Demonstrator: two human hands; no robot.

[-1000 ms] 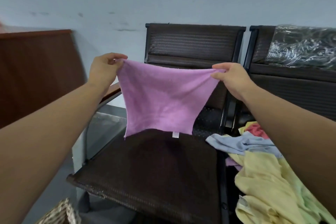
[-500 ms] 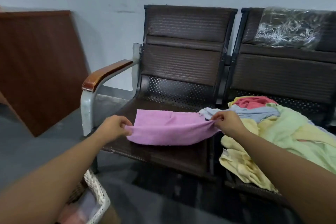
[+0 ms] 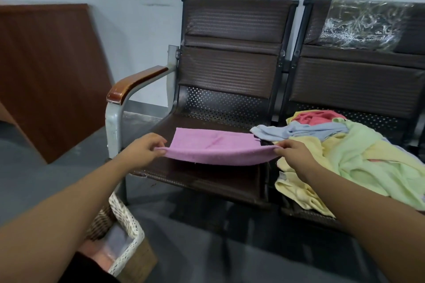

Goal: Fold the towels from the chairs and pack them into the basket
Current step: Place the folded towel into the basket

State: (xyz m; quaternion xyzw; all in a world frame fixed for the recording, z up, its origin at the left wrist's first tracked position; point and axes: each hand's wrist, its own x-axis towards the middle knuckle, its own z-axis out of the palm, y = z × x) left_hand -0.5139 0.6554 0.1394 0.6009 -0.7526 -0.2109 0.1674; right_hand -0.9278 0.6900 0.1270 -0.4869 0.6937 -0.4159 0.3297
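A pink towel (image 3: 216, 147) lies spread over the seat of the left chair (image 3: 207, 181), its far edge flat on the seat and its near edge lifted. My left hand (image 3: 143, 150) pinches the near left corner. My right hand (image 3: 292, 153) pinches the near right corner. On the right chair (image 3: 358, 80) sits a loose heap of towels (image 3: 358, 151) in yellow, light green, blue and red. A woven basket (image 3: 124, 234) with a white lace liner stands on the floor at lower left, partly hidden by my left arm.
A brown wooden board (image 3: 50, 71) leans against the wall at left. The left chair has a wooden armrest (image 3: 135, 84) on a grey metal post. Clear plastic wrap (image 3: 363, 23) covers part of the right chair's backrest. Grey floor lies in front of the chairs.
The pink towel came down from mid-air onto the left chair's seat. Both hands kept their corners and now hold the near edge slightly raised, a little closer to me.
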